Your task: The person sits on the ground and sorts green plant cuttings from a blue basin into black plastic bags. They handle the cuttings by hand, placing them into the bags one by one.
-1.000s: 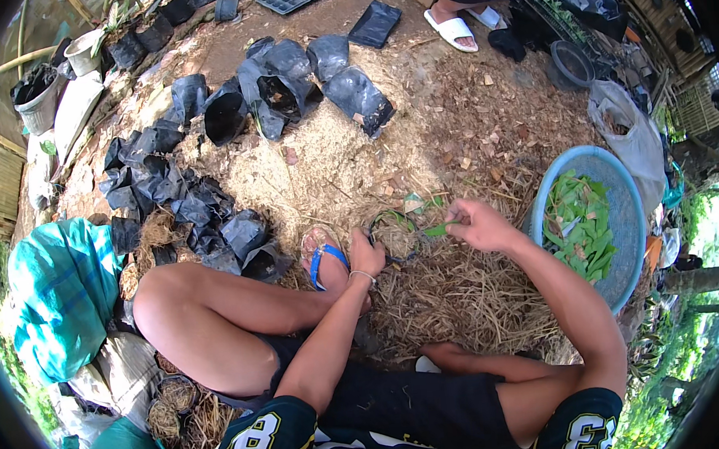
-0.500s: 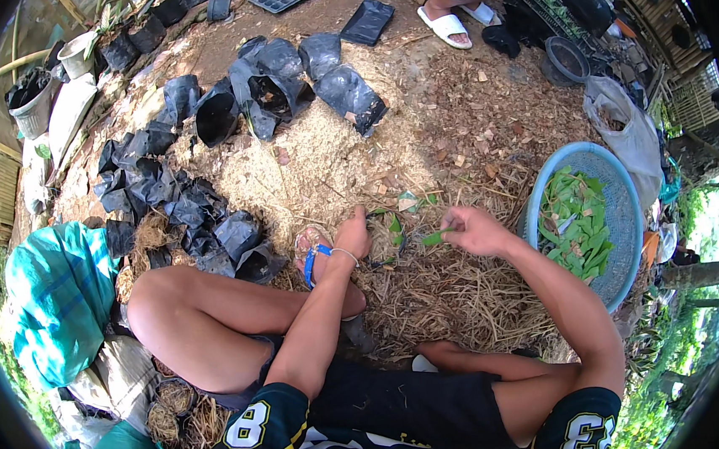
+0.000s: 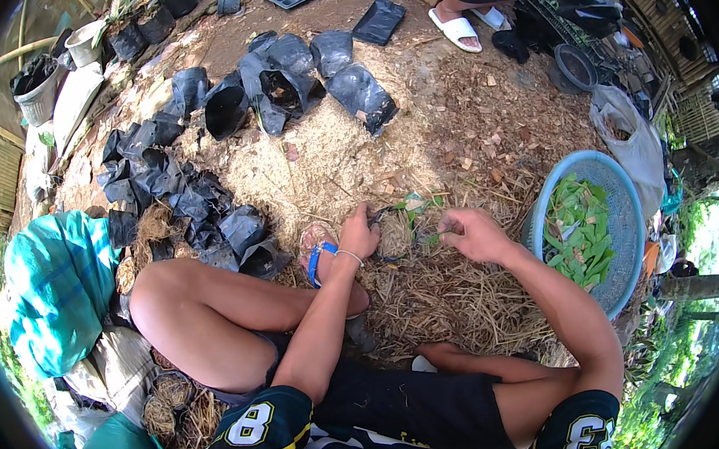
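My left hand (image 3: 360, 234) is closed at the left side of a pale, straw-filled patch edged with dark plastic, which looks like a black plastic bag (image 3: 382, 214) full of growing mix. Green leaves (image 3: 414, 204) stick up at its far edge. Across from it, my right hand (image 3: 472, 236) is in a pinch, thumb and fingertips together. A small green bit shows by those fingertips, but what they hold is too small to make out. Right of that hand stands a round blue basin (image 3: 607, 164) with a heap of picked green leaves (image 3: 578, 228) in it.
Empty black plastic bags (image 3: 281, 87) stand and lie beyond my left hand, more crumpled ones by my knee. Dry straw (image 3: 458, 301) covers the ground before me. A teal sack (image 3: 56, 290) lies at left. At the far right another person in white sandals (image 3: 456, 31) sits by seedling trays.
The green leaf at my right fingertips has mostly gone from sight. That hand has shifted slightly; my left hand stays at the plastic edge. The whole view has moved a little.
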The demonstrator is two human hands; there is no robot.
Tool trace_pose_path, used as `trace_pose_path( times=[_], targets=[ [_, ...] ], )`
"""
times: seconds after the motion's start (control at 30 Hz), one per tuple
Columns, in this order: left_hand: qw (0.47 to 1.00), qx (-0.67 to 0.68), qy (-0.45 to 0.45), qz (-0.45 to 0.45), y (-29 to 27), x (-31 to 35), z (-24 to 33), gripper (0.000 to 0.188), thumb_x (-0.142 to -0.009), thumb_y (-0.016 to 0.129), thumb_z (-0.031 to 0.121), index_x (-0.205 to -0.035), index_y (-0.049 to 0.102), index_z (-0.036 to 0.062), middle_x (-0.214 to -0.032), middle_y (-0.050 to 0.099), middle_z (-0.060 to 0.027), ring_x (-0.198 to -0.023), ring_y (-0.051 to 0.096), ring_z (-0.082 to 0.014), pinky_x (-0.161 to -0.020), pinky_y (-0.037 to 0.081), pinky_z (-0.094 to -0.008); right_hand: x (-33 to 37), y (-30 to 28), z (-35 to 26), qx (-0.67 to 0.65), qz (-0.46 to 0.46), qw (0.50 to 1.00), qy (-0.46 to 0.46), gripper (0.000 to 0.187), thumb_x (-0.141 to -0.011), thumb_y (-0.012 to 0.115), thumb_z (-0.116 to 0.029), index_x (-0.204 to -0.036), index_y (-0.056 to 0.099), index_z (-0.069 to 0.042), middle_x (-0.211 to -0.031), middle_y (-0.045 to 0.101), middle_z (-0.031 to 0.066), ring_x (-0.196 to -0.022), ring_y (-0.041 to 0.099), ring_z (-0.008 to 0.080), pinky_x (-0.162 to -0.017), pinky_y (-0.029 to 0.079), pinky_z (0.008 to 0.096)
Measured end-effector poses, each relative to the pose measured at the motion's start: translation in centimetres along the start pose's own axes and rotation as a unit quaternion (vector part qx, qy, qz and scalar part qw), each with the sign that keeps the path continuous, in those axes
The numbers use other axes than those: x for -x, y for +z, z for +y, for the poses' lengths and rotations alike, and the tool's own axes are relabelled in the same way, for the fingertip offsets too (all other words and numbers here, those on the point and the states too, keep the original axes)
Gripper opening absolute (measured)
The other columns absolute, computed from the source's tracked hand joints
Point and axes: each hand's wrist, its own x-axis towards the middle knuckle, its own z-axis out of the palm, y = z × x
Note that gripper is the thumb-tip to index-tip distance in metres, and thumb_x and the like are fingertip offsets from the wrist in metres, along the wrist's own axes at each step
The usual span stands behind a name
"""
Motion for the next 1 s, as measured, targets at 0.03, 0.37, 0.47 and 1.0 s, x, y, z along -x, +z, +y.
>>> trace_pose_path(
  times=[0.03,0.37,0.47,1.0],
  targets=[
    [1.000,0.018,-0.002,0.004,0.0,0.1,0.0,0.043,-0.083,0.069,0.005,-0.124,0.056,0.0026,-0.106,0.071,-0.0297,-0.103,0.069,-0.0474,-0.092,0.055,-0.0525,-0.3,-0.1,-0.5,0.008,0.006,1.000,-0.011,0.019,-0.090,0.076,-0.011,-0.103,0.067,0.001,-0.091,0.070,0.0145,-0.085,0.068,0.0267,-0.079,0.054,0.0396],
    [0.993,-0.053,-0.105,0.003,1.6,0.7,-1.4,0.025,-0.093,0.062,0.017,-0.113,0.059,0.0021,-0.097,0.070,-0.0341,-0.096,0.067,-0.0536,-0.089,0.053,-0.0563,-1.7,0.4,-2.5,0.049,0.031,0.991,-0.124,0.016,-0.090,0.074,-0.006,-0.103,0.068,0.001,-0.098,0.071,0.0180,-0.091,0.070,0.0316,-0.084,0.056,0.0428],
    [0.992,-0.055,-0.112,0.009,1.9,0.0,-1.4,0.023,-0.095,0.058,0.016,-0.116,0.058,0.0044,-0.096,0.070,-0.0343,-0.095,0.067,-0.0555,-0.090,0.053,-0.0610,-1.5,0.5,-2.4,0.071,0.007,0.991,-0.109,0.016,-0.090,0.074,-0.007,-0.104,0.069,-0.001,-0.102,0.071,0.0180,-0.095,0.070,0.0325,-0.087,0.056,0.0440],
    [1.000,-0.017,-0.007,0.025,0.6,-0.4,-0.6,0.020,-0.084,0.076,0.012,-0.101,0.071,0.0023,-0.091,0.076,-0.0154,-0.080,0.074,-0.0291,-0.077,0.059,-0.0411,-6.3,1.2,-2.8,0.173,0.084,0.968,-0.164,0.011,-0.087,0.067,-0.003,-0.096,0.072,-0.002,-0.096,0.072,0.0152,-0.091,0.070,0.0358,-0.083,0.058,0.0471]
  ],
)
